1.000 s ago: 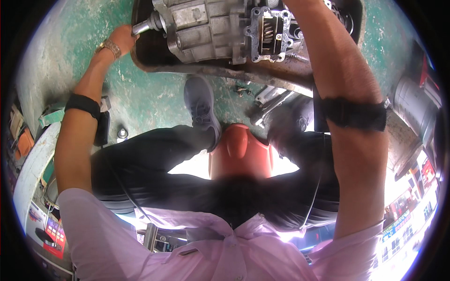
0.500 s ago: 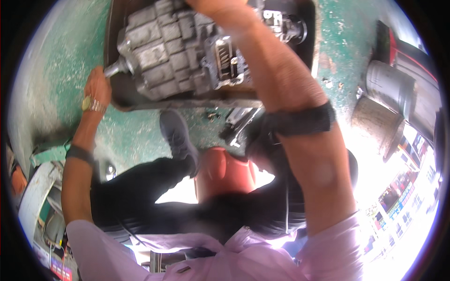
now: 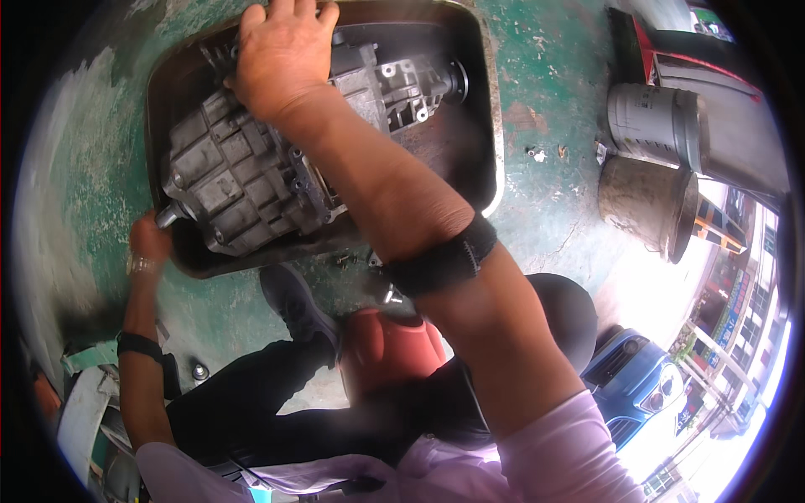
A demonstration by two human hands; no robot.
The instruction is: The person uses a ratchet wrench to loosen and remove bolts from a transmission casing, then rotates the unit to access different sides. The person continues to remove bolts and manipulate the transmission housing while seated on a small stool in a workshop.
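A grey cast gearbox (image 3: pixel 231 176) with a projecting shaft (image 3: pixel 172 215) and a flanged end (image 3: pixel 455 80) lies in a dark metal tray (image 3: pixel 490 142). My right hand (image 3: pixel 285 59) reaches across the gearbox to the tray's far rim, its fingers curled over that edge; my forearm hides part of the housing. At the tray's near left corner, beside the shaft, my left hand (image 3: pixel 149 239) is closed on the rim, slightly blurred, with its fingertips partly hidden.
A red stool-like object (image 3: pixel 390 339) sits between my legs. My shoe (image 3: pixel 293 306) is under the tray's near edge. Two cylindrical buckets (image 3: pixel 646 205) stand right on the worn green floor (image 3: pixel 537 84). A small metal part (image 3: pixel 199 371) lies at lower left; a blue vehicle (image 3: pixel 629 386) shows beyond.
The tray and gearbox appear further left and more tilted as the view swings. My right hand has moved left along the far side; my left hand stays at the shaft-end corner, lower in view.
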